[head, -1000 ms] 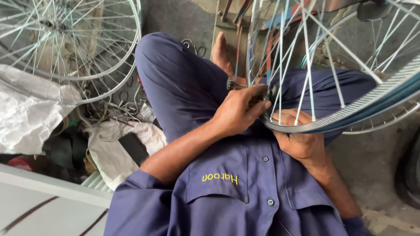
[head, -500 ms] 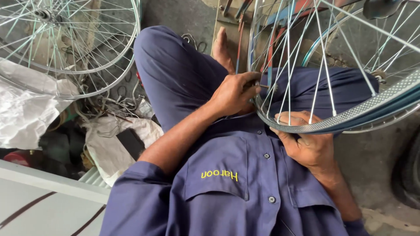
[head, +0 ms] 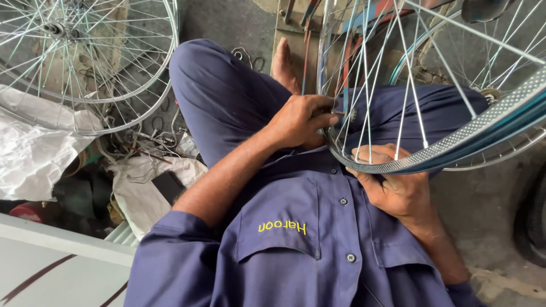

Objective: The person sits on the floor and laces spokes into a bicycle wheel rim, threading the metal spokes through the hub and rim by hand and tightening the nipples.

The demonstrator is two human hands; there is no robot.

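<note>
Steel-spoked wheel rim (head: 398, 165) in hands

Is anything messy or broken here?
Nothing looks broken. The left hand pinches at the spokes and the right hand steadies the rim. It is messy on the floor to the left: loose wire bits and crumpled white sheets lie tangled below another wheel.

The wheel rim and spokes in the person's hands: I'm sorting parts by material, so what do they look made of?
The rim looks like metal with a bright silvery finish: it glints, and small dimples line its inner face. The spokes look like thin steel wire, plated or polished, straight and shiny. The left hand and right hand hold it.
</note>
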